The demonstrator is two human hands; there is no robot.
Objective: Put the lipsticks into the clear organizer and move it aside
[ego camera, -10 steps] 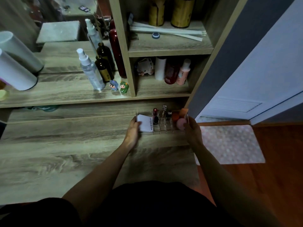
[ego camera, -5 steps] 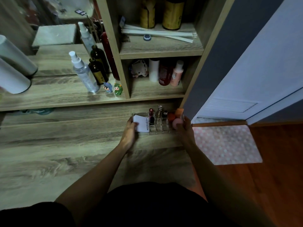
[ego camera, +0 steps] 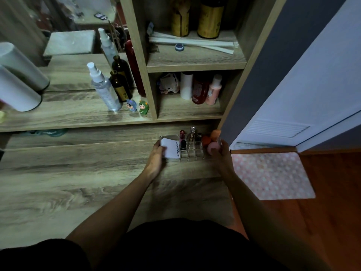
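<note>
While the lipsticks (ego camera: 182, 140) are standing inside, the organizer (ego camera: 192, 151) is being clamped between left hand (ego camera: 156, 156) at nine o'clock and right hand (ego camera: 221, 156) at three, long axis spanning both.

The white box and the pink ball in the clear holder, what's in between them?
In the head view, lipsticks stand in the clear organizer slots between the white box and the pink ball; the nearest slots look empty.
</note>
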